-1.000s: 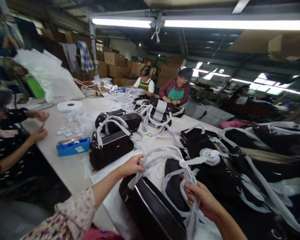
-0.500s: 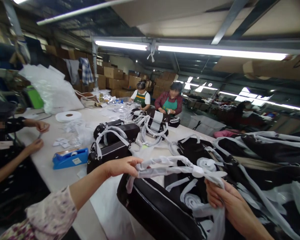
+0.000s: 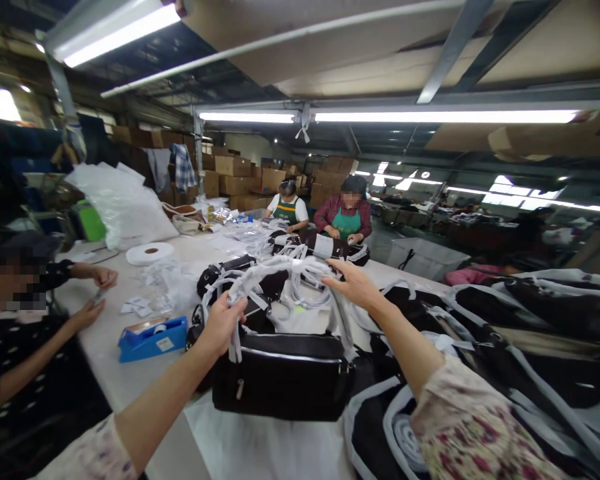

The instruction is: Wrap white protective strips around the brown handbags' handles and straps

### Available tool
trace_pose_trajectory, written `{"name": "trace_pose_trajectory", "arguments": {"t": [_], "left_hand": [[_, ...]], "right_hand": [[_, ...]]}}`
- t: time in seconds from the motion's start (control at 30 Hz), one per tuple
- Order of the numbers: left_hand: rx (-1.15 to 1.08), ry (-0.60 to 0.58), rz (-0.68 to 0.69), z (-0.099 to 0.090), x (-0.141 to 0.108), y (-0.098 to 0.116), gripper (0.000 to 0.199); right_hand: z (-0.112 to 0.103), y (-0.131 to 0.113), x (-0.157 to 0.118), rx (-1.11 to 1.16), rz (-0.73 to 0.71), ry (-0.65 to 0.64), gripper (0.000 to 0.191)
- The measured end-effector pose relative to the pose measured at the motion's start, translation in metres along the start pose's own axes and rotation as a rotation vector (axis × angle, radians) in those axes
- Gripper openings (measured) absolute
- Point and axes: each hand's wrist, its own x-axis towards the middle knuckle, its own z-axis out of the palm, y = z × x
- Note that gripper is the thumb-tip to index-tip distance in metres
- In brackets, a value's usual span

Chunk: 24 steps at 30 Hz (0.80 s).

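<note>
A dark handbag [image 3: 285,377] stands upright before me at the table's front, its zipped side facing me. Its handle [image 3: 275,267], wrapped in white padding, is raised in an arch above the bag. My left hand [image 3: 223,323] is closed around the left side of this handle, with a loose white end hanging below the fingers. On the right, my right hand [image 3: 353,285] grips the handle near its top between thumb and fingers. The wrapped strap runs down from there to the bag's right end.
A blue tape dispenser [image 3: 153,338] and a white roll [image 3: 150,253] lie to the left. A co-worker in a dotted top [image 3: 25,340] sits there. More dark bags [image 3: 540,347] with wrapped straps are piled at right. Two people in green aprons work at the far end.
The bag has turned so its long side faces me. Both hands have shifted along the handle, which went from stretched sideways to arched upright. The right hand has moved up and away from me.
</note>
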Motion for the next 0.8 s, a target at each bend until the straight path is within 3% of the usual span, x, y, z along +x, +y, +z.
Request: {"name": "trace_pose_trajectory", "arguments": {"t": [0.07,0.13,0.23,0.3,0.37,0.4,0.47,0.57,0.67,0.8], "left_hand": [[0.048,0.149,-0.021,-0.005,0.010,-0.025,0.035],[0.106,0.207,-0.051,-0.011,0.012,-0.054,0.030],[0.139,0.227,-0.120,-0.013,0.006,-0.090,0.021],[0.114,0.242,-0.179,-0.009,0.004,-0.104,0.018],[0.057,0.242,-0.251,0.001,0.008,-0.109,0.015],[0.019,0.230,-0.288,0.007,0.012,-0.108,0.014],[-0.065,0.174,-0.357,0.024,0.016,-0.102,0.016],[-0.179,0.051,-0.421,0.050,0.009,-0.086,0.026],[-0.365,-0.055,-0.416,0.075,-0.009,-0.067,0.034],[-0.645,-0.091,-0.348,0.098,-0.009,-0.031,0.045]], "right_hand": [[0.023,0.006,0.001,-0.038,0.025,-0.038,0.056],[0.052,0.017,-0.021,-0.064,0.084,-0.130,0.053],[0.094,0.033,-0.083,-0.081,0.208,-0.321,0.043],[0.121,0.039,-0.129,-0.091,0.300,-0.383,0.056],[0.150,0.039,-0.167,-0.100,0.379,-0.362,0.078],[0.165,0.038,-0.181,-0.104,0.415,-0.312,0.086],[0.194,0.040,-0.200,-0.103,0.472,-0.095,0.096],[0.222,0.054,-0.210,-0.040,0.447,0.121,0.086],[0.219,0.074,-0.204,0.062,0.378,0.185,0.066],[0.185,0.081,-0.176,0.133,0.292,0.219,0.068]]}}
